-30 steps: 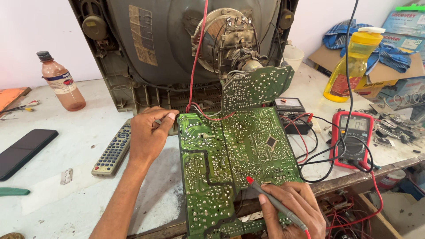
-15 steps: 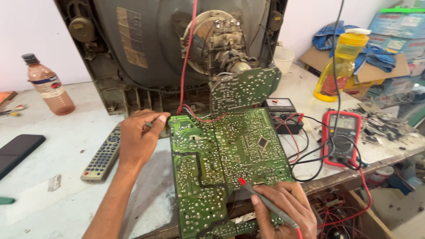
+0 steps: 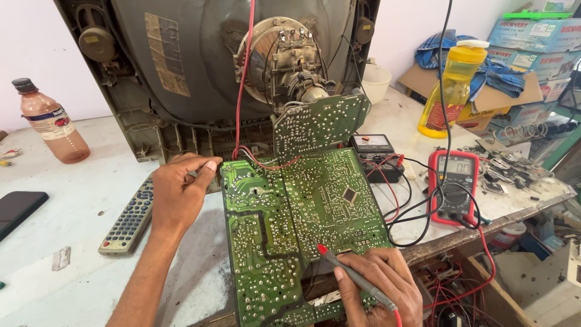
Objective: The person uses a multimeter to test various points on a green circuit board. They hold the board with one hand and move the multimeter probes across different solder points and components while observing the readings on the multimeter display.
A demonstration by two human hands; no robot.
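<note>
Black phone (image 3: 21,209) at far left edge of the white tabletop (image 3: 78,284), partly cut off. Brownish plastic bottle (image 3: 49,124) with dark cap stands upright behind it, near the wall. Grey remote control (image 3: 129,218) lies flat just left of the left hand (image 3: 178,194). Left hand rests at the left edge of the green circuit board (image 3: 302,224), fingers curled, thumb and forefinger pinched together near the board's top left corner; what the grip pinches is too small to tell. Open back of an old tube television (image 3: 193,79) stands behind the hand; a red wire (image 3: 245,79) runs down from it to the board. A smaller green board (image 3: 321,124) sits tilted on the tube neck, above the large board. Large board lies solder side up, overhanging the front edge of the tabletop. Right hand (image 3: 378,287) at the board's lower right, grip closed around a grey probe (image 3: 354,275) with red tip; the tip touches the solder side near the board's lower middle. Small black meter (image 3: 375,154) sits just right of the board. Red multimeter (image 3: 454,188) lies further right, black and red leads looped between it and the board. Yellow bottle (image 3: 454,88) stands upright behind it. Cardboard boxes (image 3: 532,42) stacked far right.
</note>
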